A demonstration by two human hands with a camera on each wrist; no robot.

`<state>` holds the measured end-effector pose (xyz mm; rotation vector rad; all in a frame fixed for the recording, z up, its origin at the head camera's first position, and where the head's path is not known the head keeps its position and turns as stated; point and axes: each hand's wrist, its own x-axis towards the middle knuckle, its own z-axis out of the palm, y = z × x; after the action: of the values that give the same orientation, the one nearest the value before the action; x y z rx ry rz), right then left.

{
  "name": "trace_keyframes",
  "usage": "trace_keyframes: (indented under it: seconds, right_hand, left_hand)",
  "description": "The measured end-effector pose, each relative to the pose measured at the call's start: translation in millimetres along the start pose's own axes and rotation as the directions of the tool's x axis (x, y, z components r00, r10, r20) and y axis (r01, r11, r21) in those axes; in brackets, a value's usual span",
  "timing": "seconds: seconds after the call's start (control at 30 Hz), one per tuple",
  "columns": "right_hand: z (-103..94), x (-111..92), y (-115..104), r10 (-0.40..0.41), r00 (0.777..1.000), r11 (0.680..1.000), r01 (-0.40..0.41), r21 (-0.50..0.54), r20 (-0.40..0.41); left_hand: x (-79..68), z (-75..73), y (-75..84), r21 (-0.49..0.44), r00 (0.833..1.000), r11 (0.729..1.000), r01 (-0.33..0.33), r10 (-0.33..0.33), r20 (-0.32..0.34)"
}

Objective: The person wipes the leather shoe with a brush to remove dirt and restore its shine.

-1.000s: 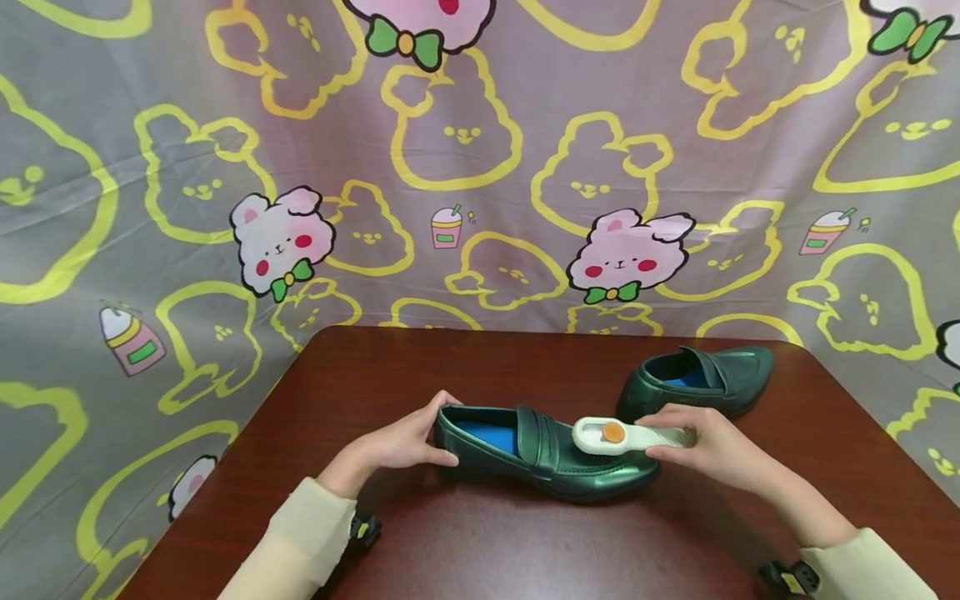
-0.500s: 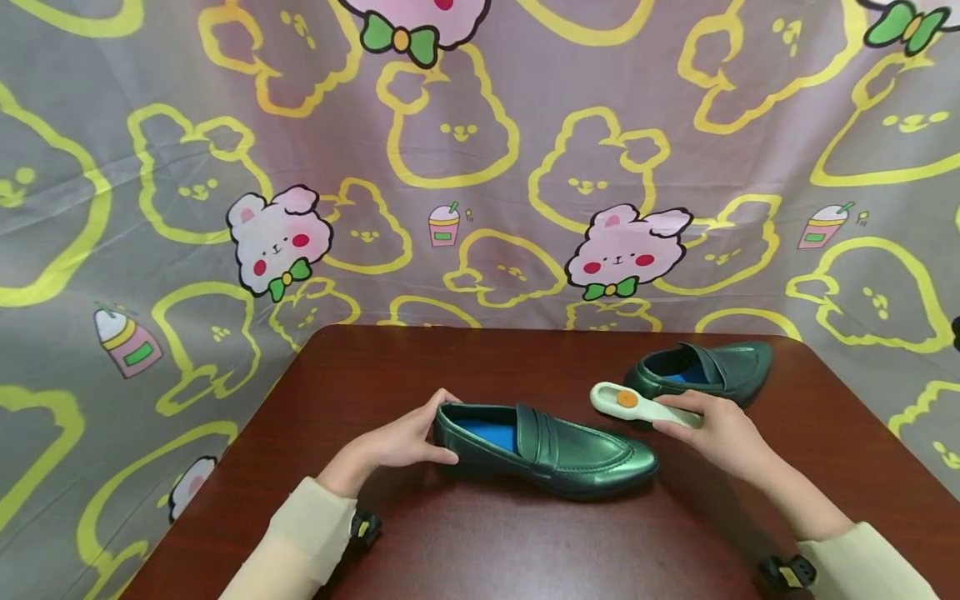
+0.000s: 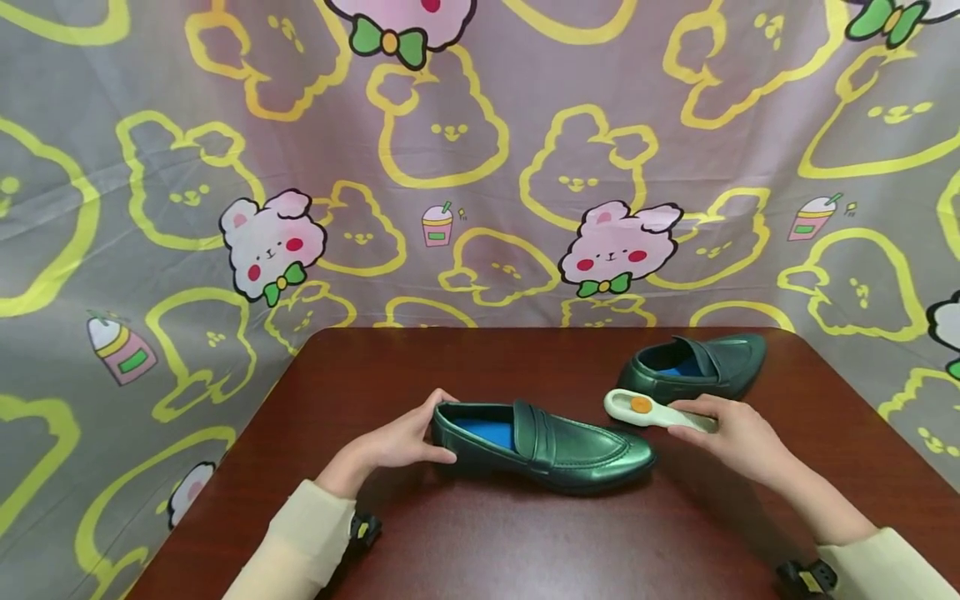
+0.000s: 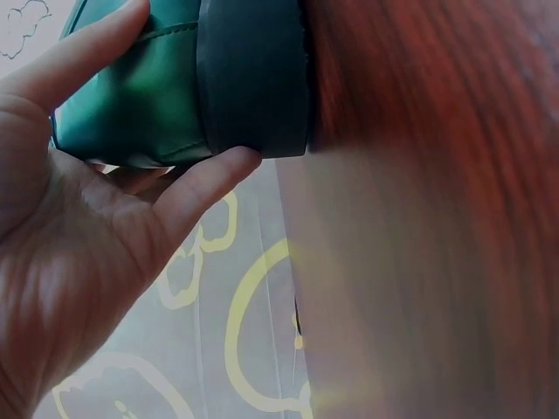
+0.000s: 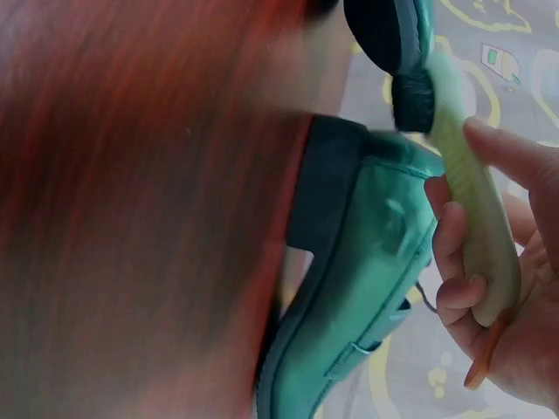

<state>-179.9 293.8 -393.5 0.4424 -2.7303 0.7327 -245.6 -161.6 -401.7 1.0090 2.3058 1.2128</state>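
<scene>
A dark green loafer [image 3: 581, 446] with a blue insole stands on the table, toe pointing right. My left hand [image 3: 408, 437] grips it round the heel, and in the left wrist view the thumb and a finger lie on either side of the loafer's heel [image 4: 148, 96]. My right hand [image 3: 738, 433] holds a pale green brush [image 3: 630, 407] by its handle, an orange round button on top. The brush head is just behind the loafer's toe, overlapping the second loafer's heel in the head view. A dark block shows under the brush head [image 5: 414, 103] in the right wrist view.
The matching green loafer [image 3: 723, 367] stands at the back right of the dark reddish-brown table [image 3: 420, 358]. A grey curtain [image 3: 487, 192] with yellow cartoon outlines hangs behind the table and along its sides.
My right hand has lifted the brush off the loafer's toe area and moved it back and to the right. My left hand keeps its grip on the heel.
</scene>
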Motion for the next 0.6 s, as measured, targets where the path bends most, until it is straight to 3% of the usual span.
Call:
trace_keyframes:
  seconds: [0.1, 0.27, 0.4, 0.6]
  right_hand:
    - [-2.3, -4.6, -4.5, -0.034, 0.999, 0.998, 0.034, 0.043, -0.013]
    - [-1.0, -12.7, -14.4, -0.127, 0.991, 0.985, 0.120, 0.125, 0.044]
    - [-2.9, -15.0, -8.6, -0.088, 0.996, 0.992, 0.085, 0.089, 0.034]
    - [-9.1, -21.9, 5.4, -0.027, 0.998, 1.000, 0.027, 0.007, -0.061]
  left_hand:
    - [0.7, -0.3, -1.0, -0.010, 1.000, 1.000, -0.004, 0.004, 0.002]
    - [0.2, -1.0, -2.1, 0.006, 1.000, 1.000, -0.008, 0.008, -0.008]
    - [0.6, -1.1, -1.4, 0.008, 1.000, 1.000, -0.004, 0.004, -0.012]
    - [1.3, 0.3, -1.3, 0.003, 1.000, 1.000, -0.012, 0.012, 0.001]
